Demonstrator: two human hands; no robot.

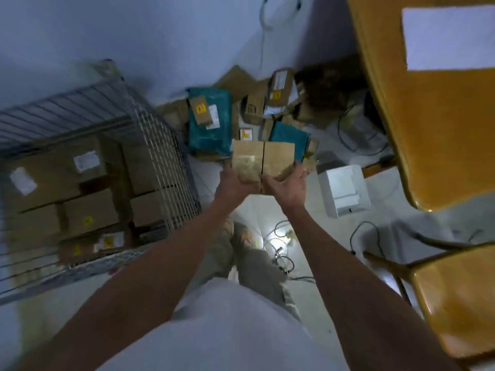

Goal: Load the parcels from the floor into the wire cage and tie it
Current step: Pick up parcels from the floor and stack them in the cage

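You hold a brown cardboard parcel point(263, 159) out in front of you at mid-frame, clear of the floor, with the wire cage point(150, 135) off at about nine o'clock from it and the heap of remaining parcels point(211, 121) just beyond at twelve. Your left hand point(235, 183) cups the near left corner and your right hand point(288, 183) the near right corner, fingers curled up under and around the box's edge; blur hides how far they wrap. Both forearms are stretched nearly straight, palms turned inward and slightly up. The risk, as I judge it, is in the swing toward the cage: you are gripping only the near end, so the far end could dip and slide out, or catch the cage's top rim. The boxes already stacked inside point(88, 188) sit high, so a careless drop may leave it perched and ready to tumble. Loose cables point(281, 250) lie on the floor at six o'clock by your feet, and the wooden desk point(428, 116) stands close at three.
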